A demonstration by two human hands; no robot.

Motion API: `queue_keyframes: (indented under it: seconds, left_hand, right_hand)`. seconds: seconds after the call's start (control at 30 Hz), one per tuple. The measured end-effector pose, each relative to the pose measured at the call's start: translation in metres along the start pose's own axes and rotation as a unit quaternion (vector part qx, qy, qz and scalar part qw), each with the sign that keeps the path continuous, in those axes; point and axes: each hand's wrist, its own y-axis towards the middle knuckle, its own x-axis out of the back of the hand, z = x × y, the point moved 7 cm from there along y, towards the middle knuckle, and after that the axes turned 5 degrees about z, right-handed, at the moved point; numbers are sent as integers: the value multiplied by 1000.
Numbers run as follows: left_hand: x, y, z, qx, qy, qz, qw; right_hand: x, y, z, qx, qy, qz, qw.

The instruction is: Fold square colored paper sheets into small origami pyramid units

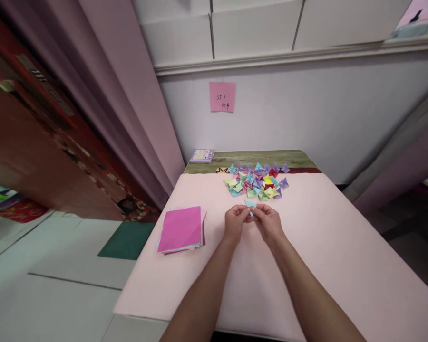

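Both hands meet over the middle of the pink-covered table (324, 247). My left hand (236, 221) and my right hand (268, 221) pinch a small light-blue folded paper piece (250, 204) between their fingertips, just above the cloth. Right behind it lies a pile of several folded paper pieces (257, 182) in purple, yellow, green, blue and red. A stack of square paper sheets (181, 229), bright pink on top, rests to the left of my left hand.
A small packet of paper (202, 155) lies at the table's far left corner on a bare wooden strip (271, 158). A pink sticky note (222, 96) hangs on the white wall behind. A curtain (128, 95) and a green floor mat (127, 240) are to the left.
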Motion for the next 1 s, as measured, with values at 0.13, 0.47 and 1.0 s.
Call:
queue_keyframes:
  seconds: [0.13,0.47,1.0]
  left_hand:
    - [-1,8,-2,-16,22,29,999]
    - [4,11,-5,-15,57,40,997]
    - [12,12,-14,-57,121,5,991]
  right_hand:
    - [2,4,-12,23,19,39,999]
    - [9,9,-14,31,-70,24,997]
    - [-4,7,-14,-7,-77,58,995]
